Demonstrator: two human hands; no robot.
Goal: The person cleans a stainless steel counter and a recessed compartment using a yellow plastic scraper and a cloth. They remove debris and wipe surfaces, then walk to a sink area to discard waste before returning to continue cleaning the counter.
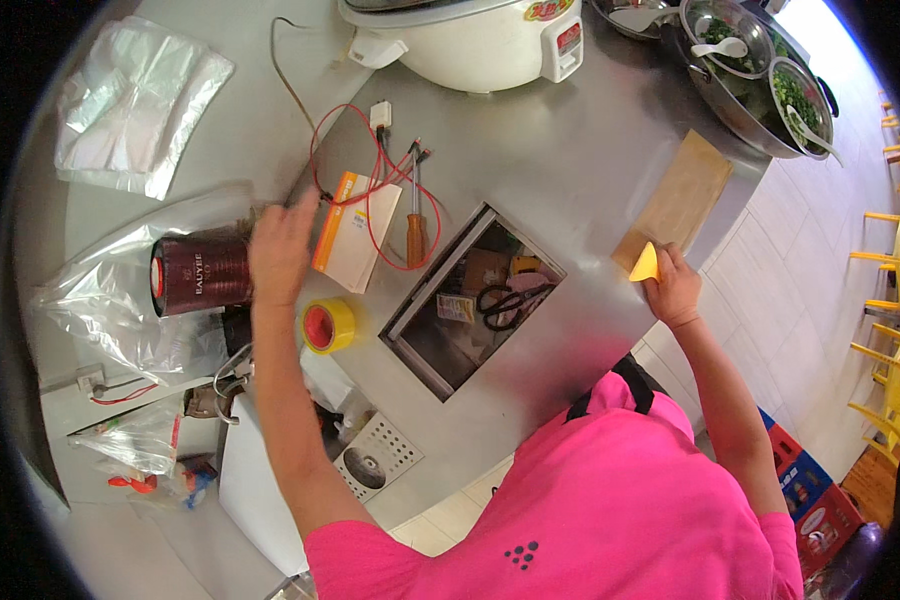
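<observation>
My left hand [281, 251] is blurred, beside a dark maroon canister [202, 276] that lies tilted at the wall side; whether it holds anything is unclear. Close to its fingertips are a red charging cable [367, 199] and an orange-and-white box [356, 232]. A screwdriver [415, 240] with an amber handle lies within the cable's loop. Just below sits a roll of yellow tape [328, 325]. At the counter's right edge, my right hand [673, 286] pinches a small yellow sheet [645, 264]. It is over the near end of a flat brown strip [679, 199].
A rectangular opening [401, 337] in the steel counter [540, 150] reveals black-handled scissors [499, 307]. A white electric cooker [465, 49] stands at the back. Bowls of chopped greens [795, 97] with white spoons are at the far right. Clear plastic bags [139, 97] lie left.
</observation>
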